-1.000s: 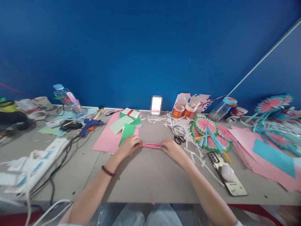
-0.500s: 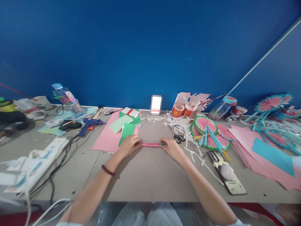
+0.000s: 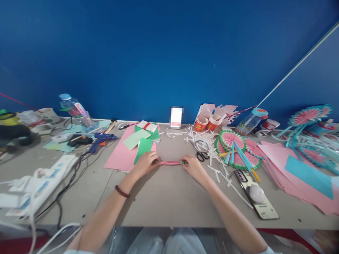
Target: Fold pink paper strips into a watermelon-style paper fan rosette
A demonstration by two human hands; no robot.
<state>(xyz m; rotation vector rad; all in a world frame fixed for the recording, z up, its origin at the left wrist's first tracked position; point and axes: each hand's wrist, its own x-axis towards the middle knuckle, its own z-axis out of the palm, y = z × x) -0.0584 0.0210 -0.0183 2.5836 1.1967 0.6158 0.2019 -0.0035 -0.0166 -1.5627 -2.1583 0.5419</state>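
Between my hands, a narrow strip of folded pink paper (image 3: 171, 163) lies level, just over the grey table. My left hand (image 3: 148, 163) pinches its left end, and my right hand (image 3: 189, 164) grips the right end, where a bit of green shows. The fingertips partly hide both ends. Left of the strip, near my left hand, lie a green paper piece (image 3: 143, 147) and a large pink sheet (image 3: 116, 160). Black-handled scissors (image 3: 202, 156) rest just beyond my right hand, among white paper scraps (image 3: 212, 160).
Pleated watermelon paper fans (image 3: 232, 141) and a phone (image 3: 256, 195) lie on the right, with pink sheets (image 3: 293, 183) farther over. Red paper cups (image 3: 200, 123) stand by the blue wall. On the left are a blue glue gun (image 3: 102, 139), a bottle (image 3: 76, 111) and a power strip (image 3: 45, 187).
Very little differs. Both hands keep their hold on the pink paper strip in the same place, and the whole view has shifted slightly.
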